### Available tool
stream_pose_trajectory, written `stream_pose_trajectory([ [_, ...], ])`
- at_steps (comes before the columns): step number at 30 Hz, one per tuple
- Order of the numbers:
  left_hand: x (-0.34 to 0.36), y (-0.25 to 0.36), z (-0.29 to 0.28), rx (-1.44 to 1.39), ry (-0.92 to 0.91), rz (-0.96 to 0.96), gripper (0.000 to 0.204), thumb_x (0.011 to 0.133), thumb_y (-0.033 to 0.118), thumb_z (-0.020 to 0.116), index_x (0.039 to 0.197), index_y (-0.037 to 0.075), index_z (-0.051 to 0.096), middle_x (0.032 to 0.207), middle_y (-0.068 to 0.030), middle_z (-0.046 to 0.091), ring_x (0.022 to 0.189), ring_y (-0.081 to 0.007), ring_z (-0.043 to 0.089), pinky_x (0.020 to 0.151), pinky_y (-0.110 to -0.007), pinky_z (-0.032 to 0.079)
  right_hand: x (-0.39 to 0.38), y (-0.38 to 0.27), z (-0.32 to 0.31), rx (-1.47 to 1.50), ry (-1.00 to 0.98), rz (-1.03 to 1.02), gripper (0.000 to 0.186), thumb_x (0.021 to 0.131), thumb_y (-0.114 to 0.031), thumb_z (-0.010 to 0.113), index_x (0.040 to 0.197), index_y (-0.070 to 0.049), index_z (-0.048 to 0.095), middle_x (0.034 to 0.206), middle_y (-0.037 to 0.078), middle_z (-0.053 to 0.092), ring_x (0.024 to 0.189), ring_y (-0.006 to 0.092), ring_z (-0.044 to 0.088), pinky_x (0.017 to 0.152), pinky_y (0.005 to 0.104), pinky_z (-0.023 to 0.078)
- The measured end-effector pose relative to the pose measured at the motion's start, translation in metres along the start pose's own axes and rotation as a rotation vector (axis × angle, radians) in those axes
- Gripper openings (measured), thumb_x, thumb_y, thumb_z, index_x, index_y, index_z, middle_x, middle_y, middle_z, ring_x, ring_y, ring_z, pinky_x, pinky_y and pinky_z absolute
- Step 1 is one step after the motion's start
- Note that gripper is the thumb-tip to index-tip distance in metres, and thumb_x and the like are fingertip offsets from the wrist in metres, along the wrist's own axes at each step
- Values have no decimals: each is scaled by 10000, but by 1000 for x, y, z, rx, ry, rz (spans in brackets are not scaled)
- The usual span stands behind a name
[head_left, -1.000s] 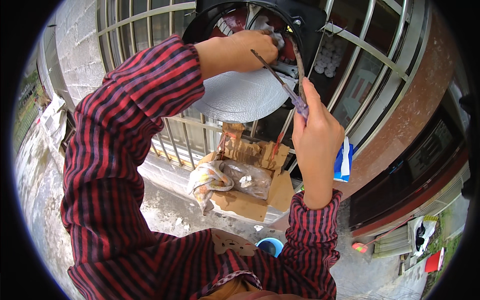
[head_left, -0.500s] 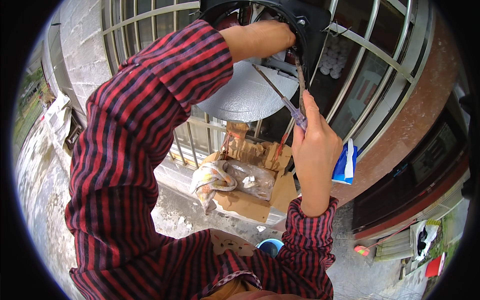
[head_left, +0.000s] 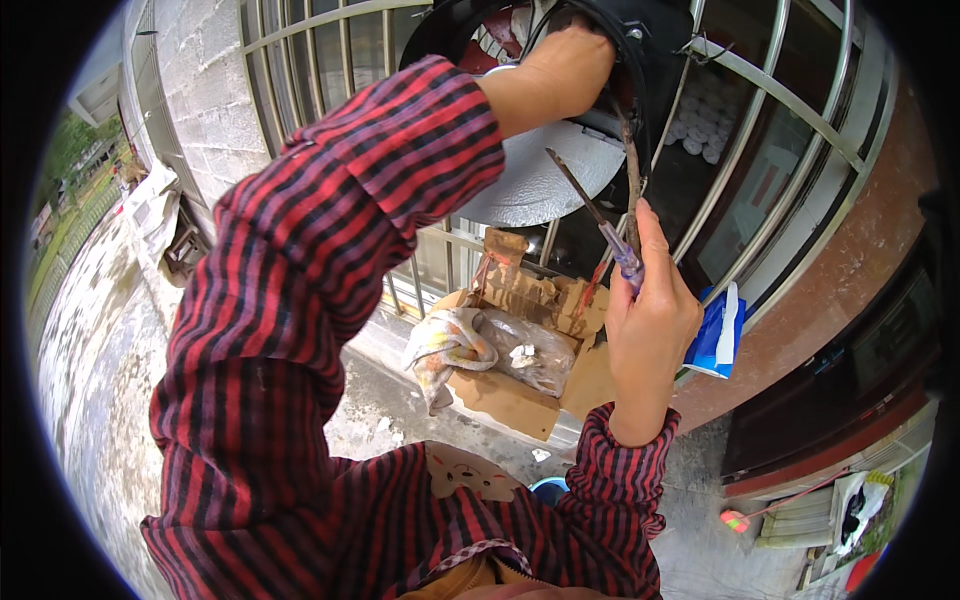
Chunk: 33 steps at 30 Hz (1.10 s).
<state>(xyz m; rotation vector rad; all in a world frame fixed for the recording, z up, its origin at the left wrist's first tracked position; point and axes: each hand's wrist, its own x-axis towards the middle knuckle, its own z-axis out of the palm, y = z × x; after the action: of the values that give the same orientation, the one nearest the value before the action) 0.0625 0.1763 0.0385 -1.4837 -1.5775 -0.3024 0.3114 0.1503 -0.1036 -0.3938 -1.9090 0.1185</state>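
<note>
A: While the right hand (head_left: 652, 320) keeps its place at the near right, where does the left hand (head_left: 570, 75) lie?

B: At the far side, inside the black round housing (head_left: 665, 60); compared with a second earlier it has shifted rightward, so the work now appears centred on the right part of the opening.

A: And the grips?

B: The right hand is closed around a screwdriver (head_left: 622, 252) with a translucent purple handle and, apparently, a brown rod (head_left: 633, 165) that reaches up to the housing. The left fingertips are hidden; how far they are parted, or what they hold, cannot be told.

A: What lies around?

B: Below the housing, a silver sheet (head_left: 540, 180); nearer, an open cardboard box (head_left: 505, 400) with a patterned cloth (head_left: 445, 350) over its left side; to the right, a blue packet (head_left: 715, 335).

A: What obstructs?

B: The left hand and striped sleeve (head_left: 420, 130) cover much of the opening; the screwdriver slants before the sheet's right edge.
</note>
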Motion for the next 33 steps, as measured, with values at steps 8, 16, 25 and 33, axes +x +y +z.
stream_pose_trajectory([
  [8,7,6,3,-204,53,-230,173,750,73,642,857,-31,730,949,-264,716,953,-416,700,869,-465,553,0,4,-6,-42,16,-49,633,813,22,723,1416,-119,588,976,176,720,763,321,720,648,411,533],
  [16,-3,6,-11,-311,155,-195,267,746,17,646,996,-45,711,972,-261,716,971,-447,684,862,-478,555,50,-5,-9,-485,29,-268,538,787,-66,742,1314,-98,637,764,45,629,630,214,688,499,329,524],
  [25,-31,-14,-33,-275,148,-23,364,866,-59,559,1202,11,679,1108,-228,696,1055,-414,650,901,-465,543,63,-6,12,-438,-47,-164,634,811,-75,782,1404,-108,561,909,111,719,766,302,731,638,399,583],
  [33,-45,-14,-41,-156,79,66,418,881,-86,579,1286,-3,639,1190,-185,662,1039,-381,679,886,-406,573,59,-10,14,-398,-124,-74,604,824,-88,773,1388,-86,554,968,153,734,820,355,725,697,437,578],
])
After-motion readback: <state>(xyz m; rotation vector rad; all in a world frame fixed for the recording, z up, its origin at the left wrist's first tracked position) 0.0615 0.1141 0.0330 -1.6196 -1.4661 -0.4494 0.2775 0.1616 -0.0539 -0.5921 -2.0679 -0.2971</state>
